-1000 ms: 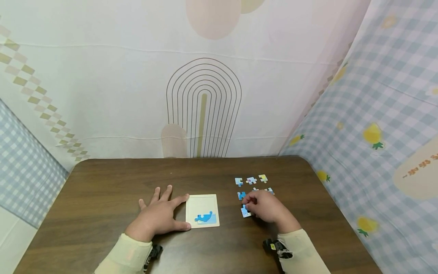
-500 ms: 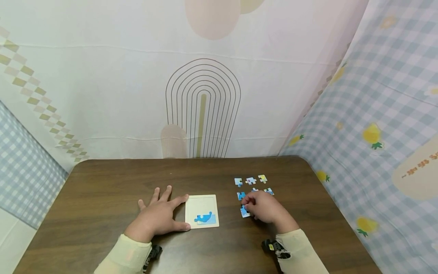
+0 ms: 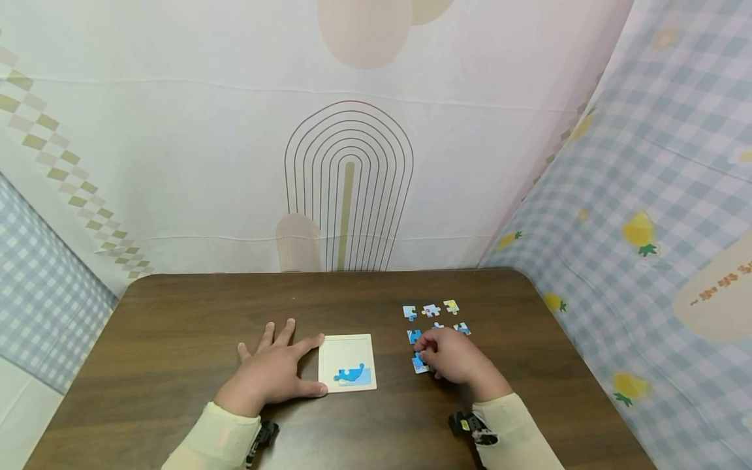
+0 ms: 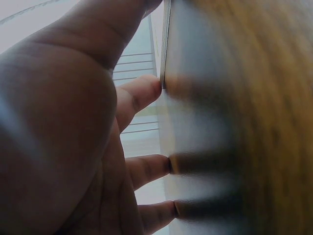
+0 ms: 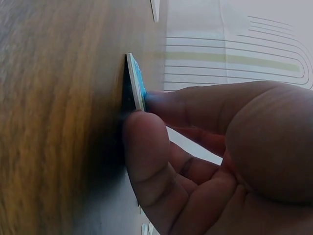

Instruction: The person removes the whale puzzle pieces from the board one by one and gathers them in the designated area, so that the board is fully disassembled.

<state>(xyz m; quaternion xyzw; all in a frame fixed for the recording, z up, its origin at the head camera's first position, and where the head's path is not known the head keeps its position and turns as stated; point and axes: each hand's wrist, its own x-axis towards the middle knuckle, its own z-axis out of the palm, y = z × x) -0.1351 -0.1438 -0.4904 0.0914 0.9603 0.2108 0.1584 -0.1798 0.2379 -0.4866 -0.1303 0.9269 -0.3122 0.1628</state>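
A pale square puzzle tray [image 3: 345,351] lies on the table, with blue puzzle pieces [image 3: 352,374] joined near its lower right. My left hand [image 3: 267,375] rests on the table with fingers spread; its thumb and index fingertip touch the tray's left corners. To the right of the tray, my right hand [image 3: 461,359] pinches a blue puzzle piece [image 3: 420,364] between thumb and fingers. In the right wrist view this puzzle piece [image 5: 136,81] stands tilted, one edge lifted off the table. Part of it is hidden by the fingers.
Beyond my right hand lie several loose puzzle pieces, among them a yellow one [image 3: 451,306], a pink-marked one [image 3: 431,311] and a blue one [image 3: 414,336]. The brown table [image 3: 223,297] ends at a patterned cloth [image 3: 235,163] behind; a checked cloth [image 3: 599,261] hangs at right.
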